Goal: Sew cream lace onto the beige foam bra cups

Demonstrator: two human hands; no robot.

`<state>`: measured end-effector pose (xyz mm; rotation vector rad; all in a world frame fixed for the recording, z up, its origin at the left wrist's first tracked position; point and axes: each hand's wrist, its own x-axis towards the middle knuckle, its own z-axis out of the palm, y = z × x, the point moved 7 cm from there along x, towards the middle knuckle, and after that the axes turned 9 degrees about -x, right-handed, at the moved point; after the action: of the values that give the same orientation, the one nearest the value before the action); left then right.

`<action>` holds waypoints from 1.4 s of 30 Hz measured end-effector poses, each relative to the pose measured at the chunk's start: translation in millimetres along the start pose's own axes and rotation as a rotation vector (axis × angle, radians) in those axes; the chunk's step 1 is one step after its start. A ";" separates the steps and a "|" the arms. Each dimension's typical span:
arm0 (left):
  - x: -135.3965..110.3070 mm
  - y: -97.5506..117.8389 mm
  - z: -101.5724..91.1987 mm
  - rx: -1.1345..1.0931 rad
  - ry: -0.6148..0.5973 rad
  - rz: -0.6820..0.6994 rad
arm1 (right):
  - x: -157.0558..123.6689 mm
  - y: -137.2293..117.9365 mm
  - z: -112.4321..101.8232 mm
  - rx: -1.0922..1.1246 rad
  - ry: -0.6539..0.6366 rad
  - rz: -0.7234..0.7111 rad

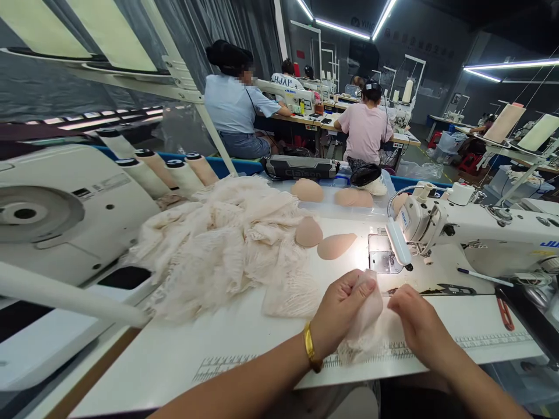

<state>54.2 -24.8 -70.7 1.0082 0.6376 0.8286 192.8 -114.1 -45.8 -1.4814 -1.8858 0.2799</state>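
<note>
My left hand (pixel 343 311), with a gold bangle on its wrist, is closed around a small cream lace piece (pixel 369 331) at the table's front edge. My right hand (pixel 417 323) pinches the same piece from the right side. Both hands sit just in front of the white sewing machine (pixel 476 233) and its needle plate (pixel 382 256). Two beige foam pads (pixel 325 240) lie on the table behind my hands. A large heap of cream lace fabric (pixel 222 244) spreads to the left.
More foam pads lie in a clear tray (pixel 332 195) at the back. A second white machine (pixel 56 209) and thread cones (pixel 166 171) stand at left. Small snips (pixel 454 289) and a red-handled tool (pixel 504 307) lie by the machine. Other people sew at tables beyond.
</note>
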 end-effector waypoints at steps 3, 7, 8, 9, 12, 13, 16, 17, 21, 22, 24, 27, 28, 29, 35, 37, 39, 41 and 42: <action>1.0 6.9 -3.5 -0.023 0.023 0.022 | -5.2 28.7 -10.3 -0.015 0.027 0.163; 2.2 7.8 1.6 -0.019 -0.035 -0.016 | -0.1 23.0 -3.8 0.292 -0.068 0.245; 1.9 7.4 3.2 -0.027 -0.054 -0.023 | 2.2 17.8 2.4 0.377 -0.103 0.265; 1.5 6.7 4.9 -0.038 -0.080 -0.034 | 4.3 13.6 8.9 0.449 -0.127 0.293; -0.7 1.5 10.5 -0.047 -0.190 -0.103 | 7.2 10.4 21.5 0.565 -0.107 0.389; -1.2 0.0 11.0 -0.040 -0.209 -0.119 | 7.0 11.1 22.8 0.567 -0.092 0.402; -0.5 -1.0 6.1 -0.052 -0.158 -0.108 | 4.5 12.7 21.1 0.491 -0.079 0.378; -0.1 -0.8 4.5 -0.068 -0.137 -0.098 | 3.4 13.2 19.5 0.463 -0.075 0.365; -1.1 1.8 9.1 0.026 -0.230 -0.066 | 1.1 13.0 9.2 0.370 0.022 0.295; -1.6 6.7 9.5 0.119 -0.250 0.001 | 1.1 10.8 4.6 0.336 0.065 0.253; -5.8 25.5 10.9 0.349 -0.267 0.274 | 0.7 1.1 -5.8 0.236 0.115 0.114; -28.1 55.2 20.7 0.625 -0.305 0.832 | -3.0 -15.7 -15.1 0.043 -0.016 -0.093; -36.2 59.4 24.6 0.676 -0.335 0.971 | -5.1 -18.0 -18.4 0.001 -0.069 -0.122; -42.4 61.2 27.8 0.714 -0.364 1.068 | -6.7 -18.8 -23.6 -0.022 -0.091 -0.129; -48.7 56.5 37.0 0.807 -0.439 1.168 | -5.0 -26.8 -46.4 -0.102 0.078 -0.162; -48.3 55.1 37.3 0.804 -0.442 1.165 | -1.1 -33.0 -38.2 -0.161 0.047 -0.202; -47.8 53.5 37.5 0.805 -0.455 1.154 | 2.9 -37.1 -29.7 -0.206 0.011 -0.227; -47.8 52.3 37.7 0.803 -0.471 1.149 | 5.9 -38.5 -23.9 -0.239 -0.014 -0.239; -48.1 52.2 37.8 0.801 -0.478 1.152 | 6.7 -38.3 -22.5 -0.249 -0.019 -0.243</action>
<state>42.2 -67.7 -3.7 2.3115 -0.1400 1.2679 177.5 -125.8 -5.1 -1.3895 -2.1525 -0.0571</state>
